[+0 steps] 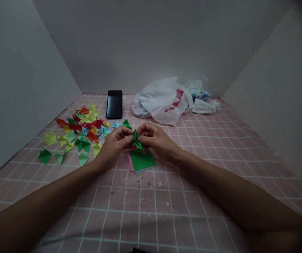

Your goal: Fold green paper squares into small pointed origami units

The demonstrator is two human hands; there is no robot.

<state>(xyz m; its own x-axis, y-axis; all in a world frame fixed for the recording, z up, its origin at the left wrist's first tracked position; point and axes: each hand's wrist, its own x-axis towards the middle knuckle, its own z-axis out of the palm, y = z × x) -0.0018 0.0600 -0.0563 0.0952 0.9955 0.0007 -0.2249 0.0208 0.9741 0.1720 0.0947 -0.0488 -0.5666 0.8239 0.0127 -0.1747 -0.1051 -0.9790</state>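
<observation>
Between my two hands is a small folded green origami paper (136, 140), raised above a stack of square coloured paper. My left hand (119, 140) pinches its left side between thumb and fingers. On the other side, the thumb and fingers of my right hand (153, 137) close on the same piece. The paper stack (142, 161) has a green sheet on top, with pink, blue and yellow edges showing beneath. Just beyond my left fingers lies another folded green piece (126, 123).
Many folded paper pieces (83, 144) in red, yellow, green and blue spread over the left side. A black phone (114, 104) lies at the back. White plastic bags (164, 100) rest against the back wall. Pink checked cloth (203, 196) covers the surface, and pale walls enclose three sides.
</observation>
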